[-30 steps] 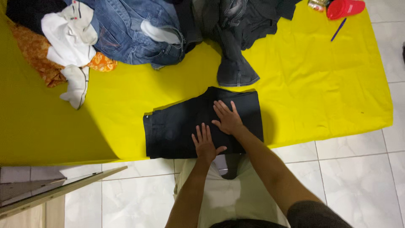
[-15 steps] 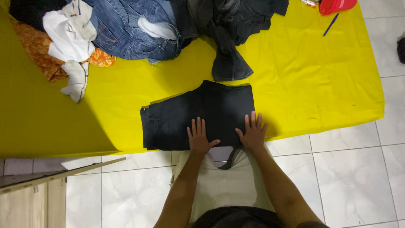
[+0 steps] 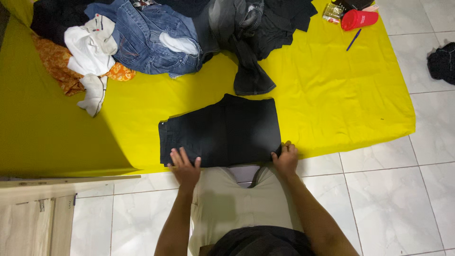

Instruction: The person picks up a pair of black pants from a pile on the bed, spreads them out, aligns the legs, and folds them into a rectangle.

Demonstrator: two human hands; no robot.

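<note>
The folded black trousers (image 3: 222, 131) lie flat on the yellow sheet (image 3: 332, 95), near its front edge and roughly at the centre of the view, with the waistband end toward the left and a straight folded edge on the right. The left hand (image 3: 185, 167) rests palm down at the lower left corner of the trousers, fingers (image 3: 177, 156) spread and extended onto the dark fabric, holding nothing. The right hand (image 3: 286, 159) is positioned at the lower right corner of the trousers, fingers curled at the edge of the fabric; whether they grip the cloth or only touch it cannot be told. Both forearms reach forward from the bottom of the view, above the person's light-coloured shorts (image 3: 237, 204). Behind the trousers, along the far side of the sheet, lies a heap of unfolded clothing: blue jeans (image 3: 142, 38), a dark grey garment (image 3: 251, 71) with one leg trailing toward the trousers without touching them, a white garment (image 3: 90, 47) and an orange patterned cloth (image 3: 57, 64). At the far right corner of the sheet sit a red cap (image 3: 359, 19) and a blue pen (image 3: 353, 40), well apart from the hands. The sheet lies on a white tiled floor (image 3: 403, 189), and a light wooden panel (image 3: 33, 208) occupies the lower left of the view
</note>
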